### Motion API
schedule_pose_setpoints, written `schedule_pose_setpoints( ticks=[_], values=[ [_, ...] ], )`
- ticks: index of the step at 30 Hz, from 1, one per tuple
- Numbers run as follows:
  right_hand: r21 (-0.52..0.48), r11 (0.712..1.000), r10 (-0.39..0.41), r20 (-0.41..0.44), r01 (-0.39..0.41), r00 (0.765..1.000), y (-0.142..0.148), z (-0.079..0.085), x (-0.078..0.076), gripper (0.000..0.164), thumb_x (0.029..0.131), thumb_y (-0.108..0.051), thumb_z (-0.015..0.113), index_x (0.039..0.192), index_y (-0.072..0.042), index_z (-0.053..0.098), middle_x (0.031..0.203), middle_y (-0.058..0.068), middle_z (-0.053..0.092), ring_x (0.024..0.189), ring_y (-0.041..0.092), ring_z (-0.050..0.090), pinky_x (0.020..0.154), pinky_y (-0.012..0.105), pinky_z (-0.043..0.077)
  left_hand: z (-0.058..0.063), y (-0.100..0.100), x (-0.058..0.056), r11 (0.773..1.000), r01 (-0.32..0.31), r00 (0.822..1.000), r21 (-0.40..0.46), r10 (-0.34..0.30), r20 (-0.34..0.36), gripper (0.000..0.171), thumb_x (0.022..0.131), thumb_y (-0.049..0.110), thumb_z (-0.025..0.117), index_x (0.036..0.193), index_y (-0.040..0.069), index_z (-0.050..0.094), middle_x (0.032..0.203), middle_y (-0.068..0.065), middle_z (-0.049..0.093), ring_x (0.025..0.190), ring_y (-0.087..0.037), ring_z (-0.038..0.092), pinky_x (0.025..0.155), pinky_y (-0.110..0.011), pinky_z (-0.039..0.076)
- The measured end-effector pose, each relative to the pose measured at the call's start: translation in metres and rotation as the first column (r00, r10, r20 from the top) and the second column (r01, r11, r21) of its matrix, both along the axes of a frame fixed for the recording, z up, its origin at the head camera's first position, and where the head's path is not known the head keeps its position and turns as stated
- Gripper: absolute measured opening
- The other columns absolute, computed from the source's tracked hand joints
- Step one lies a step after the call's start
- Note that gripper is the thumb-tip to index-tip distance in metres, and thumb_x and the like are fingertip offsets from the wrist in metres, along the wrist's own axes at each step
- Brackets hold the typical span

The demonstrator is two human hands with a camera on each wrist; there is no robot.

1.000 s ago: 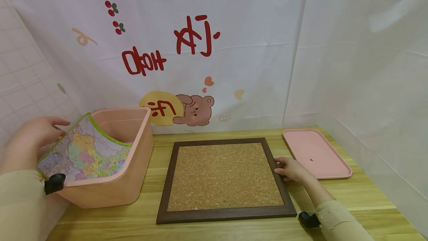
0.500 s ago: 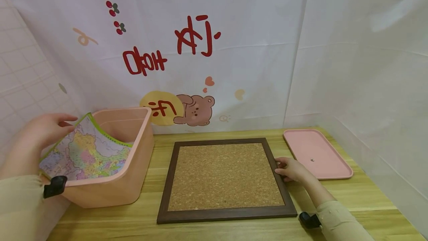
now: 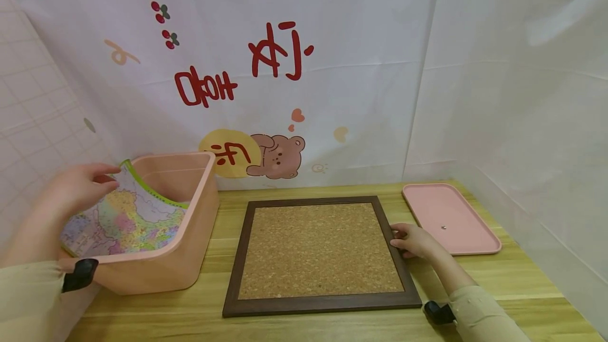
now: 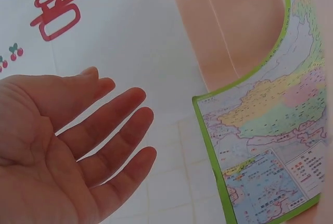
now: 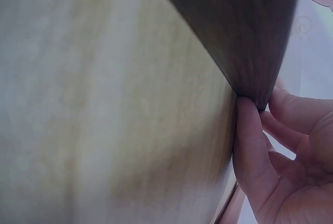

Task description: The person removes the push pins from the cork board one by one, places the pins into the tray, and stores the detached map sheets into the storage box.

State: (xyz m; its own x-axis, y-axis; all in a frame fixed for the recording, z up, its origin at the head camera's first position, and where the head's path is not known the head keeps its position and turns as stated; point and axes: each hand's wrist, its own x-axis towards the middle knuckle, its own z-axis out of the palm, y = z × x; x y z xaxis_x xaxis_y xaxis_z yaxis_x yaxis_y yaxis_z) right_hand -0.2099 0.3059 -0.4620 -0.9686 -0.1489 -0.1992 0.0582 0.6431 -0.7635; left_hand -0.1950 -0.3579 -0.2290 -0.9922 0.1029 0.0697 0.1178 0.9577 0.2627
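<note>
A framed cork board (image 3: 323, 252) with a dark brown wooden border lies flat on the table. My right hand (image 3: 415, 239) holds its right edge; in the right wrist view, the thumb and fingers pinch the dark frame border (image 5: 247, 36). To the left, a colourful map (image 3: 138, 220) with a green edge curves inside a pink bin (image 3: 201, 236). My left hand (image 3: 81, 189) hovers by the map's left side, its fingers loosely extended. In the left wrist view, that hand (image 4: 78, 151) is apart from the map's corner and holds nothing.
At the right rear lies a pink tray (image 3: 451, 215) with a tiny shiny item (image 3: 444, 227) on it. The wood-grain table (image 3: 332, 326) runs up to a white printed backdrop (image 3: 361, 67) behind and at the sides.
My left hand has moved right, over the map's upper left part. The map has shifted only slightly. My right hand and the cork board stay where they were.
</note>
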Motion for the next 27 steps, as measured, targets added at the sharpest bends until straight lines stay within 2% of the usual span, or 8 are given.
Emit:
schedule_pose_setpoints(
  ticks=[5, 12, 19, 27],
  values=[
    [0.004, 1.000, -0.003, -0.001, 0.003, 1.000, -0.001, 0.000, 0.000, 0.056, 0.097, -0.008, 0.064, 0.143, 0.012, 0.039, 0.126, 0.032, 0.053, 0.106, 0.040, 0.062, 0.073, 0.042, 0.058, -0.005, 0.005, 0.004, 1.000, 0.027, 1.000, 0.013, -0.027, 0.003, 0.051, 0.101, 0.018, 0.055, 0.138, -0.014, 0.041, 0.124, -0.042, 0.052, 0.109, -0.062, 0.045, 0.079, -0.069, 0.043],
    [-0.001, 1.000, -0.004, -0.002, 0.004, 1.000, 0.000, 0.000, 0.000, 0.057, 0.096, -0.007, 0.064, 0.143, 0.012, 0.039, 0.126, 0.033, 0.052, 0.107, 0.042, 0.061, 0.073, 0.042, 0.058, -0.011, 0.013, 0.009, 0.999, 0.035, 0.999, 0.033, -0.034, -0.025, 0.050, 0.103, 0.020, 0.052, 0.138, -0.014, 0.041, 0.125, -0.042, 0.051, 0.108, -0.061, 0.048, 0.077, -0.067, 0.046],
    [0.012, 1.000, -0.022, -0.011, 0.022, 1.000, -0.002, 0.000, 0.001, 0.055, 0.096, -0.006, 0.064, 0.142, 0.012, 0.040, 0.123, 0.031, 0.055, 0.102, 0.038, 0.064, 0.072, 0.041, 0.059, -0.022, 0.022, 0.014, 0.994, 0.082, 0.989, 0.065, -0.074, -0.125, 0.044, 0.101, 0.015, 0.056, 0.135, -0.012, 0.049, 0.117, -0.038, 0.059, 0.103, -0.058, 0.055, 0.072, -0.062, 0.048],
    [0.015, 1.000, -0.016, -0.026, 0.016, 1.000, -0.003, 0.001, 0.003, 0.054, 0.096, -0.005, 0.064, 0.142, 0.013, 0.040, 0.120, 0.029, 0.057, 0.102, 0.038, 0.064, 0.072, 0.042, 0.059, -0.032, 0.032, 0.021, 0.990, 0.078, 0.985, 0.116, -0.059, -0.161, 0.045, 0.101, 0.017, 0.057, 0.136, -0.010, 0.048, 0.117, -0.036, 0.060, 0.103, -0.055, 0.055, 0.074, -0.061, 0.048]
  ],
)
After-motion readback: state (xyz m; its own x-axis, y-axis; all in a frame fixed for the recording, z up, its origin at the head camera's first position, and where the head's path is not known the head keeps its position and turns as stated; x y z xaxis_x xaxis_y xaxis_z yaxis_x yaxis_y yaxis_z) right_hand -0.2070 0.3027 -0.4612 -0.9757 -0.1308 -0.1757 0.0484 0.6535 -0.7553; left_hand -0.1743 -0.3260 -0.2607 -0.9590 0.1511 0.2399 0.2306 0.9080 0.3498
